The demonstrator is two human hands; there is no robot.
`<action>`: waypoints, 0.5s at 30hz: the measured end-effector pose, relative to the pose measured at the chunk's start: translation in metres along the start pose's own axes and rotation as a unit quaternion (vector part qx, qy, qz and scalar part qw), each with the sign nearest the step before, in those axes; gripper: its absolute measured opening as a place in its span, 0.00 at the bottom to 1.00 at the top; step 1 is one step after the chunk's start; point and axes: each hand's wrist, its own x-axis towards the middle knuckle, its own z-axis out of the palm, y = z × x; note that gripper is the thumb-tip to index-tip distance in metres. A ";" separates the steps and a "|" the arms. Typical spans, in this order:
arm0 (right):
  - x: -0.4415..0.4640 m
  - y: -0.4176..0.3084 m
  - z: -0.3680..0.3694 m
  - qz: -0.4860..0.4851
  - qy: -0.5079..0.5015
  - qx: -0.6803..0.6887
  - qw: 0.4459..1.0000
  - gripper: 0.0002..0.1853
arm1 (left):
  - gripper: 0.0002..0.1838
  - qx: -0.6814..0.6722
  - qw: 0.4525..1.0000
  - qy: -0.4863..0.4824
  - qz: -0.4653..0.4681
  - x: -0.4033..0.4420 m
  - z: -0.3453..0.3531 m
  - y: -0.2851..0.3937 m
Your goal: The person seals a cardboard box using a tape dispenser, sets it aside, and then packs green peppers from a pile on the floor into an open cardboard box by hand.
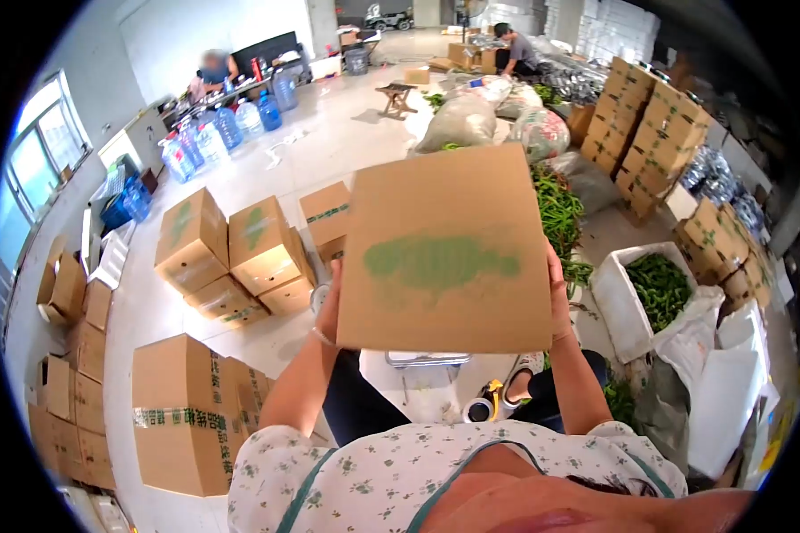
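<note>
A cardboard box [444,311] with a smeared green print on its face is held up in front of me, filling the middle of the view. My left hand [330,306] grips its left side, with a bracelet at the wrist. On the opposite side, my right hand [558,298] is pressed against the box edge. Most of the fingers of both hands are hidden behind or along the box. Below it, between my legs, part of a scale-like tray [427,359] shows, and a roll of tape [479,409] in a dispenser lies on the floor by my foot.
Stacked cartons [193,240] stand ahead left, with a larger carton [173,444] nearer. Green peppers [556,213] are heaped on the right beside a white foam box [609,293] of peppers. Full sacks [460,124], water bottles [227,129] and two other people are farther off.
</note>
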 end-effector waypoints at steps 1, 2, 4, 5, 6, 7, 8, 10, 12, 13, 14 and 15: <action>0.000 -0.008 -0.004 -0.015 -0.025 -0.036 0.999 0.44 | 0.35 0.002 1.000 -0.011 0.009 -0.009 0.002 0.003; -0.004 -0.011 -0.004 -0.002 -0.026 -0.018 0.999 0.45 | 0.35 0.003 1.000 -0.007 0.000 -0.016 0.011 0.007; -0.013 -0.021 -0.002 0.025 -0.028 0.017 0.999 0.46 | 0.36 0.002 1.000 0.010 -0.018 -0.033 0.027 0.009; -0.019 -0.026 0.003 0.065 -0.006 0.049 0.997 0.47 | 0.36 0.012 0.999 -0.007 -0.034 -0.034 0.020 0.004; -0.024 -0.031 0.009 0.106 0.013 0.084 0.991 0.47 | 0.35 0.053 0.998 0.028 -0.011 -0.035 0.015 -0.004; -0.026 -0.032 0.011 0.169 0.016 0.113 0.979 0.49 | 0.35 0.095 0.993 0.062 0.013 -0.034 0.015 -0.015; -0.025 -0.024 0.007 0.137 0.007 0.092 0.986 0.50 | 0.35 0.136 0.985 0.096 0.034 -0.033 0.015 -0.024; -0.031 -0.007 -0.002 0.097 -0.001 0.044 0.994 0.51 | 0.32 0.124 0.985 0.103 0.062 -0.038 0.014 -0.033; -0.030 -0.008 -0.013 -0.068 -0.004 -0.110 0.992 0.56 | 0.32 0.204 0.971 0.047 0.117 -0.037 -0.017 -0.038; -0.031 -0.012 -0.020 -0.084 0.012 -0.098 0.991 0.55 | 0.33 0.222 0.964 0.070 0.130 -0.039 -0.022 -0.034; -0.032 -0.020 -0.025 -0.063 0.023 -0.023 0.997 0.54 | 0.34 0.241 0.956 0.095 0.138 -0.043 -0.018 -0.029; -0.033 -0.029 -0.031 -0.035 0.035 0.055 0.997 0.54 | 0.35 0.186 0.968 0.097 0.135 -0.043 0.001 -0.018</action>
